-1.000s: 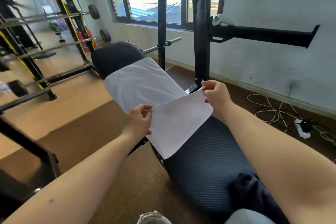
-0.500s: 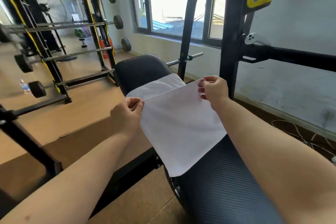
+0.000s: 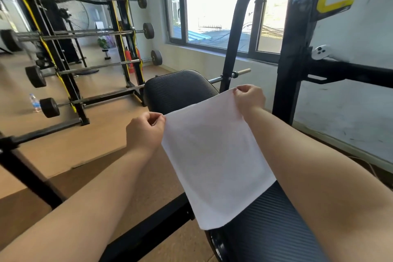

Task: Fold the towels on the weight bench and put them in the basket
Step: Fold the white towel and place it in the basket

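A white towel (image 3: 212, 159) lies folded over itself on the black ribbed weight bench (image 3: 268, 225). My left hand (image 3: 144, 132) pinches its far left corner. My right hand (image 3: 248, 98) pinches its far right corner, a little higher and further away. The towel's near edge hangs over the bench's left side. The bench's far end (image 3: 178, 89) shows bare beyond the towel. No basket is in view.
A black rack upright (image 3: 295, 49) and its side bar (image 3: 350, 74) stand just right of my right hand, with a white controller (image 3: 321, 52) resting on the bar. Barbell racks (image 3: 63, 49) and a water bottle (image 3: 35, 102) stand on the wooden floor at left.
Both hands carried the towel's near edge forward over the rest of the towel, so it now covers the lower layer. The view tilted upward.
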Demonstrator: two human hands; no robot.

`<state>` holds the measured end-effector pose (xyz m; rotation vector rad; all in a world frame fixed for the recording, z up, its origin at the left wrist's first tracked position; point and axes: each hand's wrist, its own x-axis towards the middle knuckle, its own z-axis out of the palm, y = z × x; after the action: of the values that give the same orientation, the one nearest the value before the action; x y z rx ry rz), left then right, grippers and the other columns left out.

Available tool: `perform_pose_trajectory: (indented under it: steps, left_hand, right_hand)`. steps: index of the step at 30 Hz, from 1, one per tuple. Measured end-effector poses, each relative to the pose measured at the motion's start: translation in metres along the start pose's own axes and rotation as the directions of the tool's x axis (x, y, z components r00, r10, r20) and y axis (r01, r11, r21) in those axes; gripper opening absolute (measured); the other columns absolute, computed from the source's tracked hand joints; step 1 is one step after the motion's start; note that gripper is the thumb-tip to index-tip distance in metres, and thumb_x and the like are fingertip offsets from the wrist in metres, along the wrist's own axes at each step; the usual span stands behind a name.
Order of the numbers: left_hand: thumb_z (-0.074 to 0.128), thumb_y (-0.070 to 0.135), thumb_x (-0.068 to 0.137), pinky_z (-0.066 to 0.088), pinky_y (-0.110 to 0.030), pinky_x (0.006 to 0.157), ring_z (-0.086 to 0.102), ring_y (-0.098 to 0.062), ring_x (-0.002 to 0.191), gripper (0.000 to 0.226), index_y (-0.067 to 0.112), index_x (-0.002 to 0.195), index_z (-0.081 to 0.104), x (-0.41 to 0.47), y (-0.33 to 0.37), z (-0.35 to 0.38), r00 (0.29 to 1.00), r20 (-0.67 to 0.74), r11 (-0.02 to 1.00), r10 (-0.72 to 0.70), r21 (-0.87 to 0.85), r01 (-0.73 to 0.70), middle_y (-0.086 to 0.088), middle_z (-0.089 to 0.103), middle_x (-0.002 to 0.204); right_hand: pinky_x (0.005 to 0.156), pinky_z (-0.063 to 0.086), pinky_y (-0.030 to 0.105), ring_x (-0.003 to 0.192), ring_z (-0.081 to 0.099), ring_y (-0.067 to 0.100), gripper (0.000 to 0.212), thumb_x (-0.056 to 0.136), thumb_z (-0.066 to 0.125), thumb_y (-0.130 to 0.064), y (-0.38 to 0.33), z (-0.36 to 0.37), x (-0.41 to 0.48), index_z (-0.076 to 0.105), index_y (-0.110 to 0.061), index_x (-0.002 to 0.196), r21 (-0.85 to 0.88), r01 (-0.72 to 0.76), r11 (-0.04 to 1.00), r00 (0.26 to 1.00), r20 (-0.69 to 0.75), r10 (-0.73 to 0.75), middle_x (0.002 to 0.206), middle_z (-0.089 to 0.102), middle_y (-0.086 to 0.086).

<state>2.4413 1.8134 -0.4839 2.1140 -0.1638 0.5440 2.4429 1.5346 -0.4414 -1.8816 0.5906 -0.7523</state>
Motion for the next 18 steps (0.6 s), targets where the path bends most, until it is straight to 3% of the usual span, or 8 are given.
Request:
perform_pose_trajectory:
  steps: [2, 7, 10, 12, 15, 18]
  left_hand:
    - [0.064, 0.036, 0.097, 0.061, -0.043, 0.081, 0.064, -0.020, 0.092, 0.011, 0.026, 0.097, 0.069, 0.005, -0.004, 0.002, 1.000, 0.005, 0.999, 0.024, 0.033, -0.024, 0.000, 0.071, 0.098]
    - [0.062, 0.033, 0.100, 0.055, -0.029, 0.074, 0.064, -0.018, 0.092, 0.020, 0.017, 0.109, 0.070, 0.005, -0.012, 0.000, 0.993, 0.060, 0.991, 0.100, 0.081, -0.104, -0.002, 0.070, 0.102]
    - [0.061, 0.032, 0.101, 0.049, -0.022, 0.070, 0.062, -0.017, 0.092, 0.020, 0.016, 0.109, 0.069, 0.007, -0.012, -0.003, 0.988, 0.068, 0.985, 0.138, 0.096, -0.144, -0.003, 0.067, 0.105]
    - [0.060, 0.032, 0.101, 0.050, -0.026, 0.074, 0.061, -0.017, 0.093, 0.019, 0.016, 0.107, 0.068, 0.012, -0.010, -0.005, 0.988, 0.044, 0.985, 0.147, 0.082, -0.151, -0.004, 0.065, 0.106]
    - [0.056, 0.033, 0.102, 0.049, -0.028, 0.072, 0.062, -0.016, 0.091, 0.015, 0.021, 0.104, 0.065, 0.019, -0.007, -0.006, 0.995, 0.033, 0.995, 0.092, 0.043, -0.094, -0.002, 0.067, 0.102]
    - [0.054, 0.031, 0.101, 0.045, -0.028, 0.069, 0.061, -0.016, 0.087, 0.012, 0.023, 0.098, 0.063, 0.019, -0.006, -0.006, 0.999, 0.052, 1.000, 0.003, 0.009, -0.003, 0.002, 0.066, 0.093]
  right_hand:
    - [0.095, 0.052, 0.030, 0.107, 0.068, 0.023, 0.018, 0.097, 0.063, -0.027, 0.004, 0.009, 0.003, 0.077, -0.022, 0.108, -0.047, 0.005, 0.999, 1.000, 0.002, -0.005, 0.110, 0.076, 0.000]
    - [0.091, 0.045, 0.029, 0.112, 0.064, 0.028, 0.021, 0.100, 0.058, -0.026, 0.025, 0.023, 0.004, 0.074, -0.016, 0.109, -0.202, 0.041, 0.979, 0.994, 0.111, -0.019, 0.115, 0.074, 0.008]
    - [0.086, 0.044, 0.027, 0.109, 0.065, 0.028, 0.023, 0.101, 0.056, -0.025, 0.027, 0.024, 0.003, 0.072, -0.013, 0.112, -0.170, 0.065, 0.983, 0.997, 0.042, -0.058, 0.112, 0.074, 0.008]
    - [0.083, 0.042, 0.026, 0.104, 0.065, 0.025, 0.022, 0.102, 0.055, -0.025, 0.020, 0.022, 0.003, 0.071, -0.014, 0.113, -0.135, 0.093, 0.986, 0.994, -0.044, -0.100, 0.109, 0.074, 0.005]
    - [0.080, 0.038, 0.022, 0.097, 0.061, 0.019, 0.022, 0.103, 0.055, -0.026, 0.007, 0.022, 0.006, 0.071, -0.015, 0.115, -0.112, 0.139, 0.984, 0.986, -0.077, -0.148, 0.110, 0.073, 0.003]
    - [0.082, 0.037, 0.022, 0.109, 0.064, 0.025, 0.024, 0.103, 0.056, -0.027, 0.000, 0.029, 0.008, 0.071, -0.015, 0.117, -0.141, 0.134, 0.981, 0.990, -0.027, -0.140, 0.115, 0.073, 0.005]
